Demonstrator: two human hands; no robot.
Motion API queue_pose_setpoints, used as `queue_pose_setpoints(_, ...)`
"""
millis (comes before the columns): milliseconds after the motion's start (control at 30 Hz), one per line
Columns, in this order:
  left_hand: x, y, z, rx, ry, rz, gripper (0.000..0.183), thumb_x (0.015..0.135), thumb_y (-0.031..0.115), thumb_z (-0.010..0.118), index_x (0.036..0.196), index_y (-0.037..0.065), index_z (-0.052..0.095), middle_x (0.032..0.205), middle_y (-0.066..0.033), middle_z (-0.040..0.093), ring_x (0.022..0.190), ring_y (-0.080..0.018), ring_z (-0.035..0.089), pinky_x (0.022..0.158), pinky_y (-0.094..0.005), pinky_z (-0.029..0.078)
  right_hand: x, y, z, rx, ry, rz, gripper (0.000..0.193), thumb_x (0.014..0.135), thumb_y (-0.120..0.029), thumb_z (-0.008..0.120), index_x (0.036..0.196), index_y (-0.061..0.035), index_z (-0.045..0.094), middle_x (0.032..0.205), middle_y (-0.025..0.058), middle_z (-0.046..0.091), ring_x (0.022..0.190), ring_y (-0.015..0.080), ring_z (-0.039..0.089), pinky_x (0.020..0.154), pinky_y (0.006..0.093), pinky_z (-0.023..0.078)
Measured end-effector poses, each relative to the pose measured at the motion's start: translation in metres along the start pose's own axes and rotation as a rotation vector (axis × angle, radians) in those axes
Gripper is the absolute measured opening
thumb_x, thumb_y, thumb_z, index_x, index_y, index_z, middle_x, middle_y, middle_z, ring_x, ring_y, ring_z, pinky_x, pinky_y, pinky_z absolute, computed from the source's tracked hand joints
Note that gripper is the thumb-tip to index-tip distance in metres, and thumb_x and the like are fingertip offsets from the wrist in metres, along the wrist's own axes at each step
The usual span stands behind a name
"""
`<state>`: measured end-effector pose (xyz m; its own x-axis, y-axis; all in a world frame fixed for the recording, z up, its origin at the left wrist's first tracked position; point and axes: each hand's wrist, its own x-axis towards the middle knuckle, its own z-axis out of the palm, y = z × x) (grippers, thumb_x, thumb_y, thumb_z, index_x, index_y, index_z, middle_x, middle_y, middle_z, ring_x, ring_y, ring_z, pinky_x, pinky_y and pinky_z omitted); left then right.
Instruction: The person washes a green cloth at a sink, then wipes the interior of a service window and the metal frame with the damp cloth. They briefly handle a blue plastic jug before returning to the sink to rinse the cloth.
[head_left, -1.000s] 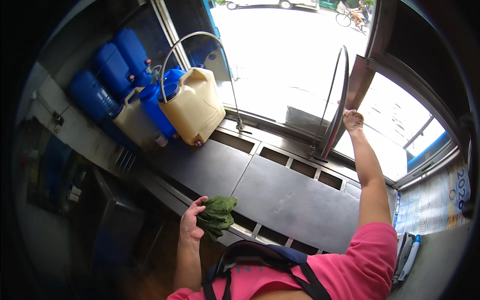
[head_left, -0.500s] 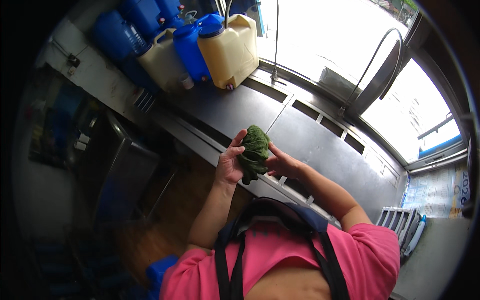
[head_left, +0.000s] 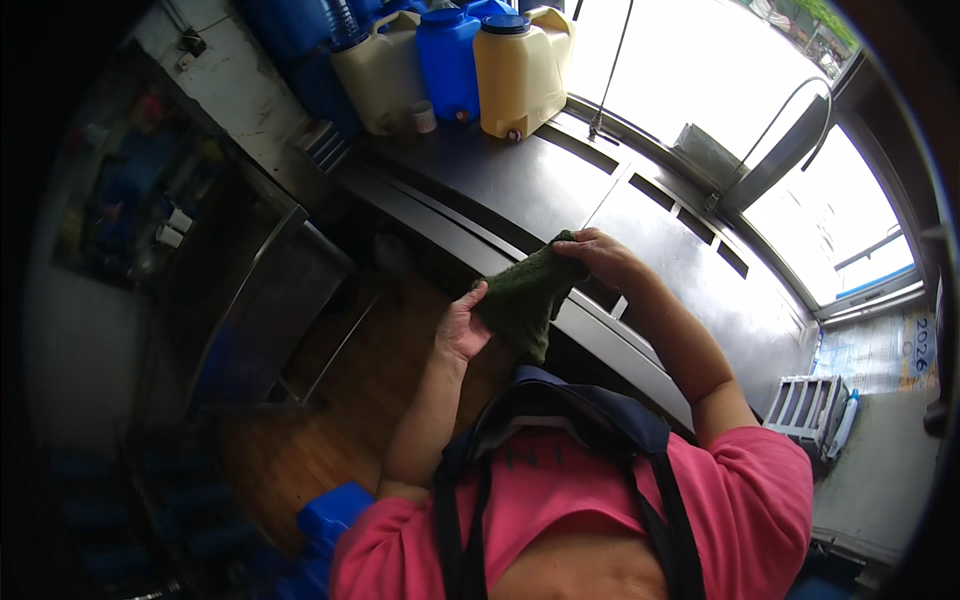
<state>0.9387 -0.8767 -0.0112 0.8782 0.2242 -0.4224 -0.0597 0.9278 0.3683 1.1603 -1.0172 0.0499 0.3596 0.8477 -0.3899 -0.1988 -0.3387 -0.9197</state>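
Note:
A dark green cloth (head_left: 530,298) hangs stretched between my two hands, above the front edge of the steel counter (head_left: 672,275). My left hand (head_left: 466,322) pinches its left corner between thumb and fingers. At the upper right corner, my right hand (head_left: 598,255) is closed on the cloth, its arm reaching over the counter. The lower end of the cloth dangles free toward my chest.
Cream jugs (head_left: 515,80) and a blue jug (head_left: 447,65) stand at the counter's far left end, with a small white cup (head_left: 423,117) beside them. A window with thin curved taps lies behind. At right is a grey slatted rack (head_left: 803,408); a blue container (head_left: 335,515) sits low at left.
The cloth was bunched up between my hands; now it is spread out. My right hand has moved up and to the right with one corner. The view has shifted a little.

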Motion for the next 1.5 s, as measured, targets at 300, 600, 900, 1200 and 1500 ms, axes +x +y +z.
queue_pose_setpoints(300, -0.017, 0.021, 0.028, 1.539, 0.289, 0.430, 0.047, 0.071, 0.013, 0.078, 0.114, 0.005, 0.062, 0.111, -0.0186, 0.063, 0.097, -0.0252, 0.062, 0.082, -0.0350, 0.050, -0.052, 0.067, -0.036, -1.111, 0.247, -0.157, 0.040, 0.053, -0.021, 0.080, 0.087, -0.0041, 0.066, 0.078, 0.0162, 0.066, 0.078, 0.0348, 0.065, 0.070, 0.0404, 0.053)
queue_pose_setpoints(600, 0.024, -0.108, 0.149, 1.237, -0.737, 0.826, 0.009, 0.086, 0.012, 0.066, 0.090, 0.004, 0.065, 0.098, -0.0122, 0.062, 0.106, -0.0279, 0.056, 0.090, -0.0375, 0.044, -0.085, 0.127, -0.070, 0.834, 0.175, -0.551, 0.040, 0.089, -0.023, 0.059, 0.123, -0.0028, 0.052, 0.106, 0.0092, 0.061, 0.097, 0.0196, 0.060, 0.084, 0.0322, 0.049)
queue_pose_setpoints(900, 0.143, -0.276, 0.193, 1.784, -0.974, 0.811, 0.044, 0.082, 0.006, 0.051, 0.120, -0.014, 0.046, 0.124, -0.0350, 0.047, 0.117, -0.0446, 0.048, 0.100, -0.0425, 0.042, -0.152, 0.177, -0.204, 1.229, 0.257, -0.249, 0.032, 0.098, -0.023, 0.038, 0.113, -0.0019, 0.058, 0.115, 0.0137, 0.062, 0.095, 0.0253, 0.064, 0.087, 0.0399, 0.053)
queue_pose_setpoints(1200, 0.207, -0.304, 0.225, 1.900, -0.820, 0.641, 0.031, 0.082, 0.016, 0.066, 0.112, 0.012, 0.063, 0.128, -0.0161, 0.055, 0.123, -0.0367, 0.048, 0.100, -0.0453, 0.040, -0.204, 0.099, -0.465, -0.028, 1.385, -0.571, 0.037, 0.077, 0.005, 0.043, 0.112, -0.0007, 0.054, 0.106, 0.0175, 0.065, 0.097, 0.0308, 0.065, 0.089, 0.0361, 0.051)
queue_pose_setpoints(1500, 0.348, -0.356, 0.347, 1.583, -0.499, 0.566, 0.017, 0.087, 0.001, 0.058, 0.101, 0.004, 0.068, 0.095, -0.0084, 0.067, 0.082, -0.0152, 0.062, 0.073, -0.0260, 0.049, -0.123, -0.065, -0.700, -1.789, 1.501, -0.682, 0.042, 0.084, -0.018, 0.058, 0.125, -0.0107, 0.056, 0.145, 0.0121, 0.036, 0.137, 0.0317, 0.030, 0.105, 0.0605, 0.027)
